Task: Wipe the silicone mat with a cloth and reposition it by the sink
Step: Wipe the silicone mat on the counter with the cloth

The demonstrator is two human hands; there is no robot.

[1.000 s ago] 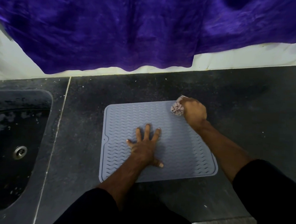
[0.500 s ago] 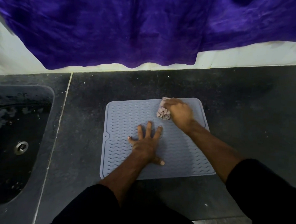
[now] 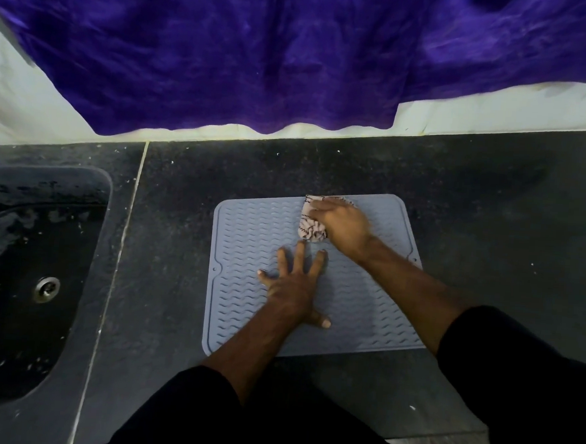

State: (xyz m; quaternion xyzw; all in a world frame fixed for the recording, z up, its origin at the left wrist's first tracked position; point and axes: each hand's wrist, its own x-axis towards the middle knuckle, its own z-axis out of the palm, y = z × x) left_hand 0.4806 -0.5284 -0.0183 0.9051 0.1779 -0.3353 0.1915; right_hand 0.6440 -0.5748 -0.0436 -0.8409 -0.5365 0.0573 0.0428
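A grey silicone mat point(image 3: 246, 239) with a wavy ribbed pattern lies flat on the dark counter, to the right of the sink point(image 3: 24, 274). My left hand point(image 3: 294, 283) presses flat on the mat's middle, fingers spread. My right hand point(image 3: 344, 225) grips a crumpled pale patterned cloth point(image 3: 310, 228) and holds it against the mat near its far edge, just beyond my left fingertips. Part of the cloth is hidden under my right hand.
The dark stone counter point(image 3: 491, 216) stretches right of the mat. A black wet sink with a metal drain point(image 3: 46, 289) sits at the left, past a pale seam. A purple fabric point(image 3: 243, 54) hangs over the white wall behind.
My right hand has dragged the cloth leftward from the mat's far right corner toward its far middle. My left hand has stayed pressed on the mat.
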